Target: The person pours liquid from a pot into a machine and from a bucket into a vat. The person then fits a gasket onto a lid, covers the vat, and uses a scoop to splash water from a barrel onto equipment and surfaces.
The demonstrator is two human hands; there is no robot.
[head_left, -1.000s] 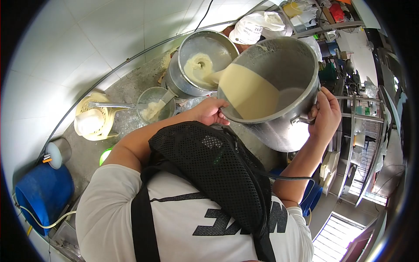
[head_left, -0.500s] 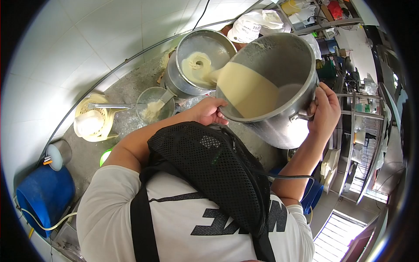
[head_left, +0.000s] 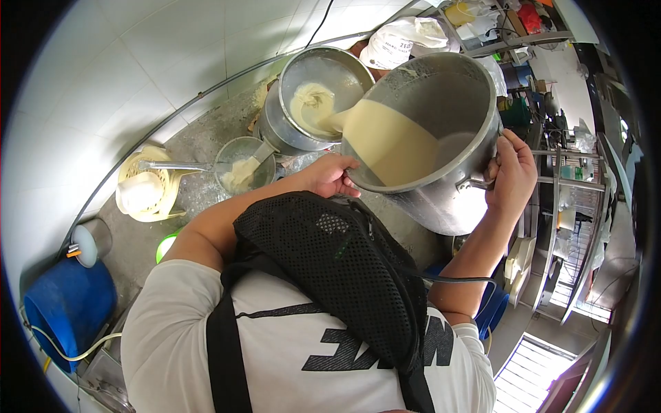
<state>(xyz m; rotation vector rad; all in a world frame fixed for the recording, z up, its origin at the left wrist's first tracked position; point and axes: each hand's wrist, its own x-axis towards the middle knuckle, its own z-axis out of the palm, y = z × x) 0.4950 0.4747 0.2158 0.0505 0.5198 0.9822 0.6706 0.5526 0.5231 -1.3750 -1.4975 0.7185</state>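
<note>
A large metal pot is tilted to the left between my hands. Cream-coloured liquid runs over its rim into a metal-walled grinder bowl, where more of it pools around the middle. My right hand is wrapped round the pot's side handle. At the near left rim, my left hand grips the pot, its fingers partly curled at the edge. Beneath the grinder's spout stands a round container with pale paste in it.
A pale yellow basket holding a white bowl sits on the floor at left, a metal-handled tool reaching from it to the round container. Lower left is a blue drum. A white sack stands behind the pot; cluttered shelves line the right.
The liquid in the grinder bowl has spread and covers the dark opening at its middle. My hands and the pot have hardly moved while the pouring goes on.
</note>
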